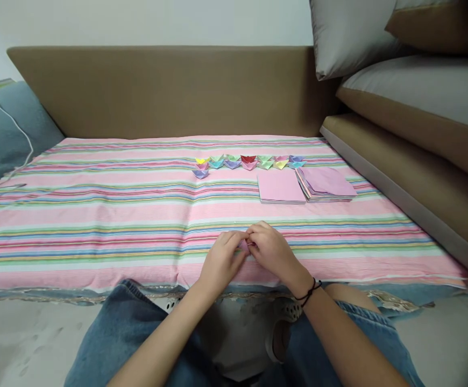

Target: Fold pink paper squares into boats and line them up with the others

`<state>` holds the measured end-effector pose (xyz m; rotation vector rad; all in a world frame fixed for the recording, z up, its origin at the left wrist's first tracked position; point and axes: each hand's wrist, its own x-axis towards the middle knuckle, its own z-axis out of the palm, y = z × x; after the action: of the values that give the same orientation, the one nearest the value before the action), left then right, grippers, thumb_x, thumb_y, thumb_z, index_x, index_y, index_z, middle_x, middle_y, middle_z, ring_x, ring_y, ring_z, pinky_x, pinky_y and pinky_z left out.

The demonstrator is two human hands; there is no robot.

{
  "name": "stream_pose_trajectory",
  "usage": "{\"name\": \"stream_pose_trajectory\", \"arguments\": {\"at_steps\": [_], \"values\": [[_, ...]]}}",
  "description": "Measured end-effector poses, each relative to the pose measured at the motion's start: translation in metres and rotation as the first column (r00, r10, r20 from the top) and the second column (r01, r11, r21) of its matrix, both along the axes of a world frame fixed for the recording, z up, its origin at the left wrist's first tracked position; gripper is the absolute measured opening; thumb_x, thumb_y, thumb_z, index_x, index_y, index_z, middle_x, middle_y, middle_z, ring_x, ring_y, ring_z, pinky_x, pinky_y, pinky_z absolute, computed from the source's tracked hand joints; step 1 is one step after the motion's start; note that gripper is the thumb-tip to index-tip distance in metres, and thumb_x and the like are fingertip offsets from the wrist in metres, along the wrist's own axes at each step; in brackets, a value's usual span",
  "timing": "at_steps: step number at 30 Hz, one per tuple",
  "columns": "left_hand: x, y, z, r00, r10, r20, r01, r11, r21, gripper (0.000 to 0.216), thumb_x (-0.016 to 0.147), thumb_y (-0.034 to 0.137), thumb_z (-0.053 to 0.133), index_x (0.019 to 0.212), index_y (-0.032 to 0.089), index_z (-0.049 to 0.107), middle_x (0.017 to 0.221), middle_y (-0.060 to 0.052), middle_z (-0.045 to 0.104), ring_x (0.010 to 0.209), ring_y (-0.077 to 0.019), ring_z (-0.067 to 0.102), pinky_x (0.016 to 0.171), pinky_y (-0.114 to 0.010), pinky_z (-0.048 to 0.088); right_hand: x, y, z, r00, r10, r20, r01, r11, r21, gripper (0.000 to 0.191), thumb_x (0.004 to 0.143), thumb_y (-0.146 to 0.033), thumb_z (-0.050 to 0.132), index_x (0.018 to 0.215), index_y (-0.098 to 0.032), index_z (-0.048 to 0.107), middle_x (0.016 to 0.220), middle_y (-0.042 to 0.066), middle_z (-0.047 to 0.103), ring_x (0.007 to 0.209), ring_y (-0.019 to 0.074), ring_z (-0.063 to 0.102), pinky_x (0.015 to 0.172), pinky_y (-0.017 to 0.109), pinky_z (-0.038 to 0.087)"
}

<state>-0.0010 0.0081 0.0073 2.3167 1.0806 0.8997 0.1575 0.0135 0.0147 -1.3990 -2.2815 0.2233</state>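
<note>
Between my two hands is a small folded piece of pink-purple paper [244,245], mostly covered by the fingers. My left hand [225,258] closes on its left side, with the fingertips pinched together. From the right, my right hand [272,250] pinches the same paper, thumb and fingers curled in. The fingertips of both hands meet over it, just above the striped cloth. Farther back stand several small folded paper boats [248,162] in rows, in yellow, green, blue, red, pink and purple.
A pink paper stack [281,186] lies beside a looser, fanned paper stack [326,183] right of centre. The striped cloth [137,215] covers the seat. Large cushions [415,102] pile up at the right. A white cord [20,129] runs along the left.
</note>
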Motion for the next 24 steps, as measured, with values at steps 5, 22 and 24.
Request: {"name": "stream_pose_trajectory", "arguments": {"at_steps": [5,22,24], "values": [[0.000,0.003,0.003,1.000,-0.008,-0.014,0.007,1.000,-0.015,0.012,0.086,0.018,0.048,0.095,0.019,0.057,0.097,-0.007,0.062,0.094,-0.0199,0.056,0.082,-0.034,0.045,-0.001,-0.001,-0.001,1.000,-0.007,0.006,0.007,1.000,0.000,0.017,0.078,-0.006,0.054,0.068,-0.017,0.061,0.080,0.006,0.063,0.086,0.0207,0.052,0.077,0.033,0.044],[0.000,0.007,0.005,0.992,-0.022,-0.121,0.020,1.000,-0.022,0.014,0.084,0.012,0.045,0.077,0.018,0.056,0.081,-0.004,0.062,0.080,-0.0179,0.054,0.073,-0.030,0.043,0.005,-0.009,0.001,0.999,-0.047,-0.025,0.045,0.997,-0.054,0.009,0.077,-0.010,0.059,0.075,-0.017,0.063,0.082,0.005,0.063,0.087,0.0200,0.054,0.077,0.031,0.043],[-0.002,0.007,0.007,0.992,-0.027,-0.127,0.025,1.000,-0.012,0.014,0.083,0.011,0.046,0.076,0.019,0.055,0.081,-0.004,0.061,0.080,-0.0179,0.054,0.074,-0.031,0.043,0.009,-0.012,0.003,0.997,-0.051,-0.062,0.046,0.996,-0.077,0.010,0.077,-0.010,0.060,0.077,-0.018,0.065,0.082,0.004,0.063,0.086,0.0195,0.054,0.074,0.030,0.043]]}}
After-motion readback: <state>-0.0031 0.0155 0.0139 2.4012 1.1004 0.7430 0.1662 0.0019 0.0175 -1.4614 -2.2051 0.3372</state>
